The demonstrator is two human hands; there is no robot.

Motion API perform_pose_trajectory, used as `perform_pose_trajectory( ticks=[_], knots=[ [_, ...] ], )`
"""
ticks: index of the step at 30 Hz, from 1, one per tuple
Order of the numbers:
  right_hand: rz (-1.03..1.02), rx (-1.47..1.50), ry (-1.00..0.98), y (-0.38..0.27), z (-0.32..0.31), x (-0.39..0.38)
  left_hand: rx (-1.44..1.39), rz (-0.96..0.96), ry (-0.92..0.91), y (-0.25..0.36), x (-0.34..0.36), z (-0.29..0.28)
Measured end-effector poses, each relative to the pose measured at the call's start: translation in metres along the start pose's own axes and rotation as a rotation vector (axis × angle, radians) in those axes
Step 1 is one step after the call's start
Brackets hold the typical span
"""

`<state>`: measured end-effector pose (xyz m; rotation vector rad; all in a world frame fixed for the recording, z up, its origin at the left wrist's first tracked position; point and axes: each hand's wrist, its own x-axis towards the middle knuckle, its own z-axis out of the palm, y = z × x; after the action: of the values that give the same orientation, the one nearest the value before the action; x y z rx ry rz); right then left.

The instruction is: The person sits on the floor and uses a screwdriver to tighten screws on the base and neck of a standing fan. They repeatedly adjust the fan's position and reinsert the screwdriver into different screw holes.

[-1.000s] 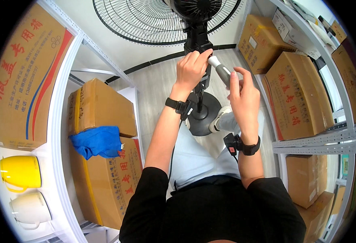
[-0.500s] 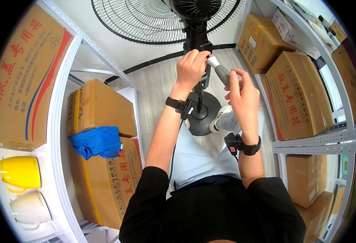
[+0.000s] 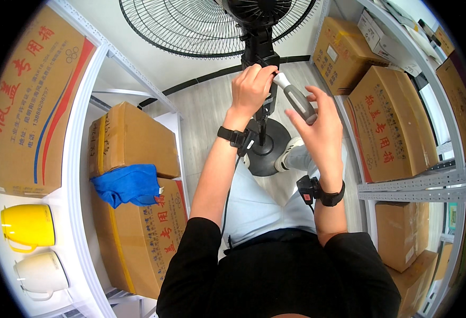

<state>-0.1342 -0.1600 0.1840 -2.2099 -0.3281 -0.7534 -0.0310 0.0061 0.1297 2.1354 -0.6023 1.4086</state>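
A screwdriver (image 3: 297, 100) with a grey handle and a white collar slants toward the black pole (image 3: 258, 47) of a standing fan. My left hand (image 3: 251, 90) is closed at the pole, thumb and fingers pinched beside the white collar. What lies between those fingertips is hidden, and so is the screwdriver's tip. Around the handle's end, my right hand (image 3: 320, 119) is open, thumb on one side and fingers on the other, spread apart. Above my hands are the fan's motor housing (image 3: 259, 11) and wire guard (image 3: 185, 32). Its round base (image 3: 269, 151) stands between my feet.
Shelves flank me on both sides. On the left are cardboard boxes (image 3: 135, 140), a blue cloth (image 3: 127, 185), a yellow jug (image 3: 29, 225) and a white jug (image 3: 42, 275). More cardboard boxes (image 3: 392, 124) fill the right-hand rack (image 3: 418, 188).
My right hand has opened its fingers around the screwdriver handle and turned. The handle shows more fully now. My left hand stays in nearly the same place at the pole.
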Motion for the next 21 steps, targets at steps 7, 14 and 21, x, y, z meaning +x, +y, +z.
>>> perform_pose_trajectory(
  ticks=[7, 14, 21],
  knots=[
    [0.417, 0.210, -0.127, 0.001, 0.003, 0.002, -0.002, -0.029, 0.017, 0.001, -0.002, 0.003],
    [0.031, 0.012, 0.042, 0.006, 0.006, -0.001, -0.005, -0.031, 0.008, 0.002, -0.002, 0.004],
    [0.325, 0.147, -0.076, 0.003, 0.009, 0.001, 0.016, -0.010, -0.008, -0.001, -0.006, 0.004]
  ],
)
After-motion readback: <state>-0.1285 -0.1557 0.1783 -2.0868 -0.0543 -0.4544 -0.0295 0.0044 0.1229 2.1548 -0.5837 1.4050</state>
